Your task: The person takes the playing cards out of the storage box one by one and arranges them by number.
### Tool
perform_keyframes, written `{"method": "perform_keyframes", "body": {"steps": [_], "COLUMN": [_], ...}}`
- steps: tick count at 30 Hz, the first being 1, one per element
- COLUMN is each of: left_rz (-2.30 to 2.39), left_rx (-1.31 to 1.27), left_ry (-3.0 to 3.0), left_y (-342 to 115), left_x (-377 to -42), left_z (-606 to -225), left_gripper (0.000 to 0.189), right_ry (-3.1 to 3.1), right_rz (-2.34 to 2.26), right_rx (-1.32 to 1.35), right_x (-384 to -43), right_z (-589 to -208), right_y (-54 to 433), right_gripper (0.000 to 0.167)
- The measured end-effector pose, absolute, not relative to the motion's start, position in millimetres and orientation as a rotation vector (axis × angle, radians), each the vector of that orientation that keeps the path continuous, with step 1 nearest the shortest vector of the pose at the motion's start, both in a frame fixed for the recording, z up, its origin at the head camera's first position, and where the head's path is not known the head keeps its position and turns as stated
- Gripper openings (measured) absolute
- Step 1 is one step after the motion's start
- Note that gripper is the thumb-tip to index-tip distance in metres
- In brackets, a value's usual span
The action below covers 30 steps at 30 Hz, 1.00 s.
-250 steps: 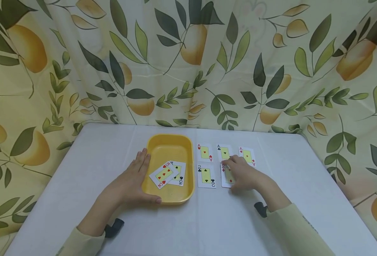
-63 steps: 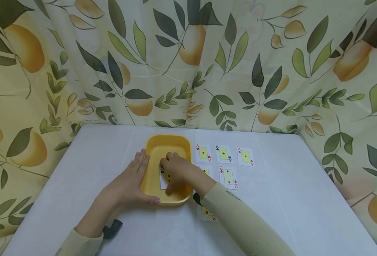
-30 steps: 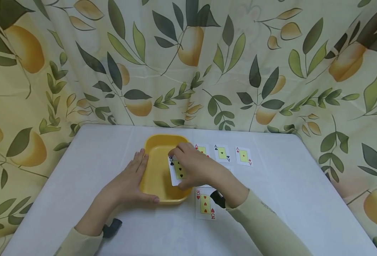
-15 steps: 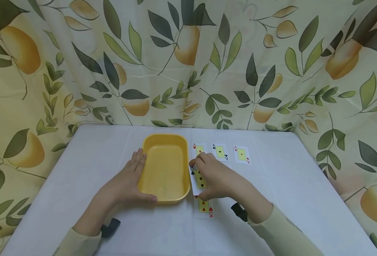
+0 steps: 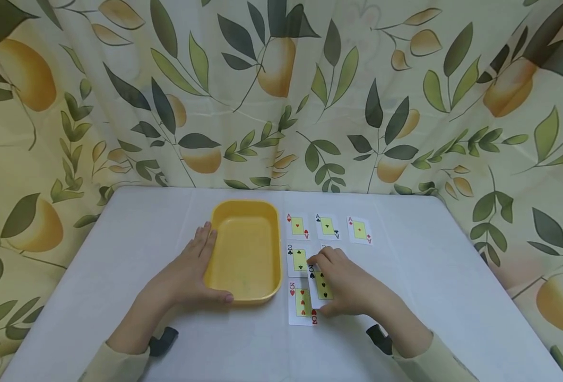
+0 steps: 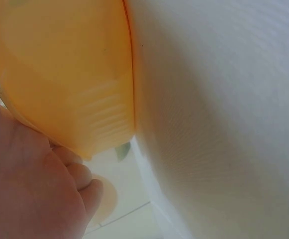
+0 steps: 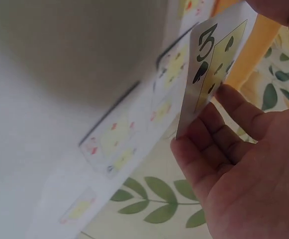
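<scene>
In the head view, my right hand [image 5: 353, 284] pinches a three of spades playing card [image 5: 319, 286] by its top and bottom ends. The card overlaps the right edge of the three of hearts [image 5: 301, 305] in this view, and the right wrist view shows it tilted above the table. My left hand [image 5: 185, 273] rests along the left side of a yellow tray [image 5: 245, 254], fingers straight and thumb at the front rim. The tray holds nothing. Just behind the held card lies the two of clubs [image 5: 297, 260]; the two of diamonds beside it is almost wholly hidden by my right hand.
The ace of hearts [image 5: 297, 226], ace of clubs [image 5: 327, 227] and ace of diamonds [image 5: 360, 230] lie in a row farther back. All stand on a white-covered table [image 5: 405, 254], with a leaf-and-fruit patterned curtain [image 5: 281, 132] behind its far edge.
The three of hearts went from the tray to the table below the two of clubs. Then my right hand lifted the three of spades from the tray and carried it right. My left hand stayed.
</scene>
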<state>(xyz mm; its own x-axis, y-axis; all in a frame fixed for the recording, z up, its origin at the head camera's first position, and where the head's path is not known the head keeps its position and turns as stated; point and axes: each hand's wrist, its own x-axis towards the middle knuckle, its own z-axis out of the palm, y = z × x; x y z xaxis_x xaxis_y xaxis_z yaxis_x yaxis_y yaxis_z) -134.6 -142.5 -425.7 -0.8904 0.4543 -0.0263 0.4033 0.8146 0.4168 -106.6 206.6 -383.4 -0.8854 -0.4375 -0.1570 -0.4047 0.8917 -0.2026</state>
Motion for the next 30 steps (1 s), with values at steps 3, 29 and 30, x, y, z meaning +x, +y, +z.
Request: {"method": "perform_keyframes", "body": {"steps": [3, 29, 30], "left_rz": [0.613, 0.591, 0.59], "left_rx": [0.658, 0.642, 0.65], "left_ry": [2.865, 2.873, 2.878], "left_y": [-144, -152, -152], "left_x": [-134, -135, -135], "left_z": [-425, -426, -427], "left_gripper": [0.15, 0.151, 0.151], "right_ry": [2.85, 2.838, 2.846], "right_rz": [-0.275, -0.297, -0.315], "right_rx": [-0.625, -0.557, -0.555], "right_x": [-102, -89, -88], "right_z": [-390, -414, -414], "right_y": [213, 234, 233], "right_gripper": [0.086, 0.088, 0.087]}}
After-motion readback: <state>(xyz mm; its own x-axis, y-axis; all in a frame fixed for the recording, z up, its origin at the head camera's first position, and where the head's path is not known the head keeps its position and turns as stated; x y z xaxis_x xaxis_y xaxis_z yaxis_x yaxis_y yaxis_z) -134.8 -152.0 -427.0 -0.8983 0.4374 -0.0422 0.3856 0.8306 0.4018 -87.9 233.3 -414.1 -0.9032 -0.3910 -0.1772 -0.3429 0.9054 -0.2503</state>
